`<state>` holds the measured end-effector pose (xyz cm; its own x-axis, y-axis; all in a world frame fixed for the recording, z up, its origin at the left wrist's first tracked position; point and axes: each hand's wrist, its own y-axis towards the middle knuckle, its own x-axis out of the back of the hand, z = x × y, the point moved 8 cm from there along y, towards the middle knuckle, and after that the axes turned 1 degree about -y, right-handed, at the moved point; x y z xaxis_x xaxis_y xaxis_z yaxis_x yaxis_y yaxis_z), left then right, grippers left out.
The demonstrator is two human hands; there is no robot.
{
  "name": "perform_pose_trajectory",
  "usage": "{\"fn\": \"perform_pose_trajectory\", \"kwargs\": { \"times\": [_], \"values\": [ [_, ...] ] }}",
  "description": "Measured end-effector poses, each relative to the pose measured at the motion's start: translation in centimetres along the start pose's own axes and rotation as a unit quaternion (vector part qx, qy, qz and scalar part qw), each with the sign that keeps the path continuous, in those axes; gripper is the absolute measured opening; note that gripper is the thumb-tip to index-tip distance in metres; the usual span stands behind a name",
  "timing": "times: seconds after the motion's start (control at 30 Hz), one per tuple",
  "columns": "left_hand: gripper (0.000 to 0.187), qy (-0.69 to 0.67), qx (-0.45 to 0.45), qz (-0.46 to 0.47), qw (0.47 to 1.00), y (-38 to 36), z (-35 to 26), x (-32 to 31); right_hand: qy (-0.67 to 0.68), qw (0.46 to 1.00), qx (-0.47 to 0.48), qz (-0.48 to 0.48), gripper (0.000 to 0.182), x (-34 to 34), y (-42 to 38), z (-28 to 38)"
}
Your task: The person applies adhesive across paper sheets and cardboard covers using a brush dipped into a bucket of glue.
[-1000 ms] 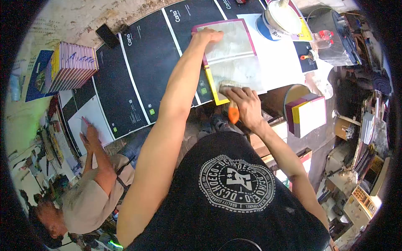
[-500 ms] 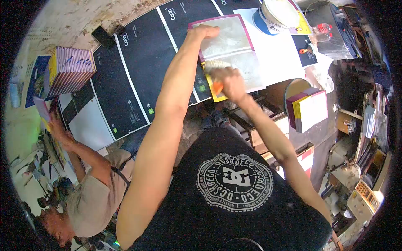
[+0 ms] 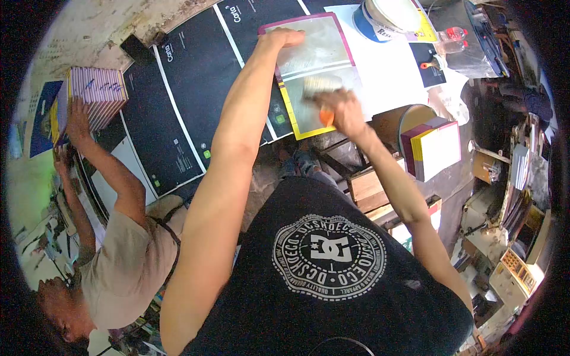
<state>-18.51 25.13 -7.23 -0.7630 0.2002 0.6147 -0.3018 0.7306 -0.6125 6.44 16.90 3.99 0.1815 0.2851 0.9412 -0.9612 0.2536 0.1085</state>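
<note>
My left hand (image 3: 286, 39) lies flat with fingers outstretched on the upper part of a greyish sheet (image 3: 317, 50) edged in maroon and yellow. My right hand (image 3: 343, 110), blurred by motion, is closed around the orange handle of a wide paintbrush (image 3: 322, 84). The brush's pale bristles rest against the lower half of the sheet, near its middle. A white line crosses the sheet between the two hands. Under it are black boards (image 3: 196, 77) with white stripes, and white paper (image 3: 389, 77) extends on its right.
A white-and-blue tub (image 3: 371, 26) stands at the far right, near plastic bottles (image 3: 454, 40) and another brush (image 3: 427, 65). Books are stacked at right (image 3: 436, 151) and left (image 3: 107, 95). A co-worker (image 3: 127, 261) at left touches the left stack.
My right hand has swept the brush rightward from the sheet's left edge to its middle. My left hand stays on the sheet. The co-worker's hand has moved up to the book stack.
</note>
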Motion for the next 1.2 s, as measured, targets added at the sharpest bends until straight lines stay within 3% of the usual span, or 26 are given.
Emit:
{"fn": "perform_pose_trajectory", "kwargs": {
  "times": [0.13,0.2,0.33,0.4,0.47,0.6,0.7,0.77,0.8,0.9,0.97,1.0,1.13,1.2],
  "values": [
    [0.073,-0.001,0.014,0.017,1.000,-1.3,0.1,-0.4,-0.007,0.994,0.075,0.082,0.037,-0.1,-6.9,6.9],
    [0.073,0.005,0.017,0.007,1.000,-1.8,0.1,0.1,0.003,0.993,0.066,0.098,0.038,2.2,-7.3,7.2],
    [0.074,0.044,0.025,0.004,0.999,-1.9,-0.7,-0.1,-0.036,0.998,0.026,0.036,0.042,5.7,-2.4,4.3],
    [0.074,0.056,0.028,0.011,0.998,-2.0,-0.8,-0.4,-0.048,0.998,0.039,0.024,0.042,3.3,-0.9,1.7],
    [0.073,0.049,0.031,0.014,0.998,-2.2,-0.7,-0.3,-0.037,0.994,0.050,0.095,0.041,0.0,-2.2,1.7],
    [0.074,0.042,0.043,0.008,0.998,-2.9,-0.7,-0.3,0.024,0.988,0.076,0.134,0.036,2.2,-8.4,5.6],
    [0.075,0.039,0.024,0.009,0.999,-2.6,-0.3,-0.4,-0.015,0.995,0.041,0.088,0.032,4.7,-6.3,2.2],
    [0.077,0.051,0.009,0.020,0.998,-0.2,0.1,-0.7,-0.045,0.997,0.068,-0.012,0.029,6.5,-2.1,-0.5],
    [0.077,0.052,0.010,0.022,0.998,0.7,0.5,-0.8,-0.012,0.999,0.032,0.007,0.029,5.6,0.0,-3.2],
    [0.075,0.069,0.024,0.022,0.997,1.3,0.4,-1.1,-0.050,0.994,0.073,0.070,0.029,1.7,0.4,-5.9],
    [0.069,0.082,0.053,0.004,0.995,-1.3,-0.6,-0.6,-0.014,0.992,0.090,0.082,0.028,1.5,-1.8,-4.8],
    [0.069,0.069,0.057,0.009,0.996,-1.7,-0.6,-0.6,-0.060,0.985,0.131,0.097,0.026,2.0,-4.1,-3.4],
    [0.069,0.033,0.056,0.010,0.998,-2.0,-0.2,-0.4,-0.035,0.950,0.097,0.294,0.032,4.6,-10.3,-0.8],
    [0.069,0.032,0.052,0.011,0.998,-1.9,-0.1,-0.2,-0.029,0.969,0.084,0.232,0.033,6.6,-9.1,-1.9]
  ]
}}
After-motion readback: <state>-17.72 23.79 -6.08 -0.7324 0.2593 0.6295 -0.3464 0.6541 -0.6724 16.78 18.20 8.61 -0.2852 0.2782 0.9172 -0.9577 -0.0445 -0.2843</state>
